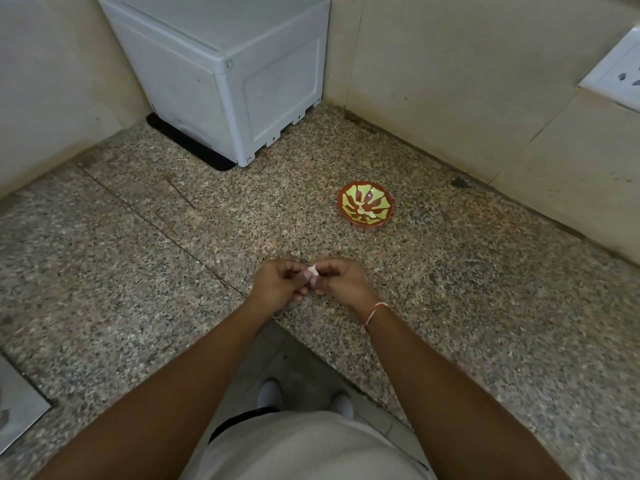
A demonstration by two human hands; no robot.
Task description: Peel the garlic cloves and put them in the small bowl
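Garlic clove point(312, 270) mostly behind fingers point(298, 276)

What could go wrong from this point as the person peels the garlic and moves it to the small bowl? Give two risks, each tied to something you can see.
1. Both hands, left hand and right hand, pinch the garlic clove in the air near the counter edge; if it slips, it may fall to the floor.
2. The small bowl sits apart, further back and to the right, so the peeled clove could be dropped on the way there.
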